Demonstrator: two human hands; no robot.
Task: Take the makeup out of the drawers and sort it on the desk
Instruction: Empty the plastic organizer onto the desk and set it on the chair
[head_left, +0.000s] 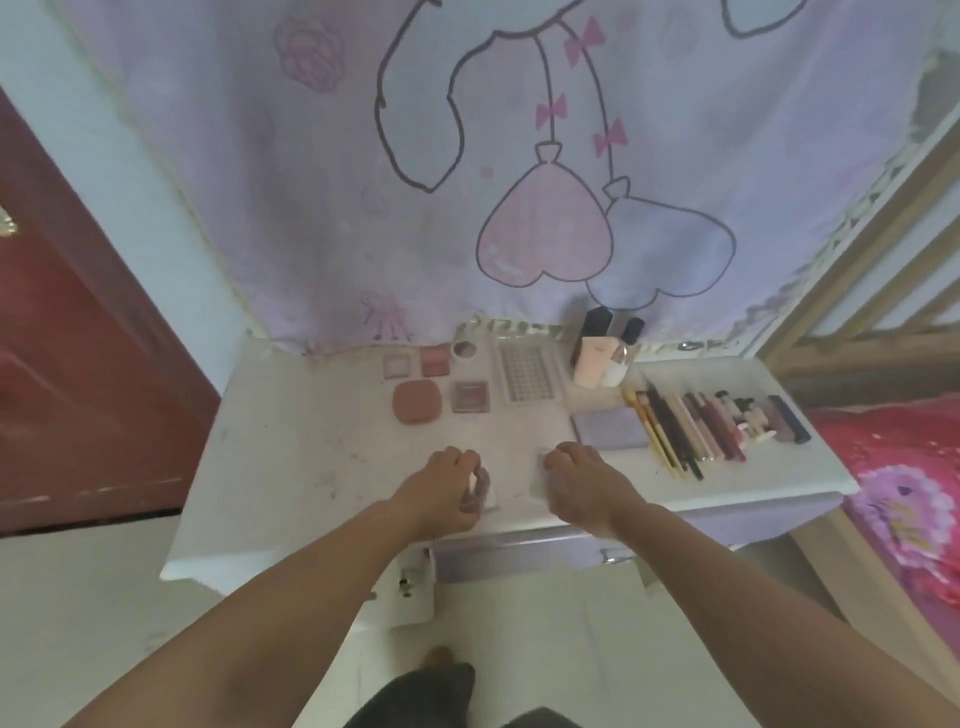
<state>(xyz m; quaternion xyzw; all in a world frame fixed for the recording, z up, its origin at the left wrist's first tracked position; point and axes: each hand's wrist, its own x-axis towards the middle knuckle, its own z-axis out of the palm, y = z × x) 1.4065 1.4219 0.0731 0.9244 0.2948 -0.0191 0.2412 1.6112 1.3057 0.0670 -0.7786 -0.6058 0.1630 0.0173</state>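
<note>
My left hand (447, 488) is at the front of the white desk (291, 457), fingers curled round a small pinkish item with a white tip (475, 491). My right hand (582, 483) rests beside it, fingers curled on a small clear flat case (540, 475). Sorted makeup lies further back: a round pink compact (417, 403), square blush pans (470, 396) (434, 360), a clear pan (398, 365), a long palette (525, 374), upright foundation bottles (602, 353), a lilac case (610, 428) and a row of pencils and lipsticks (717, 423).
A lilac drawer front (519, 556) sits under the desk's front edge. A cartoon-print curtain (467, 156) hangs behind the desk. A red door (78, 364) stands at the left; a bed with a red floral cover (904, 493) and wooden frame at the right.
</note>
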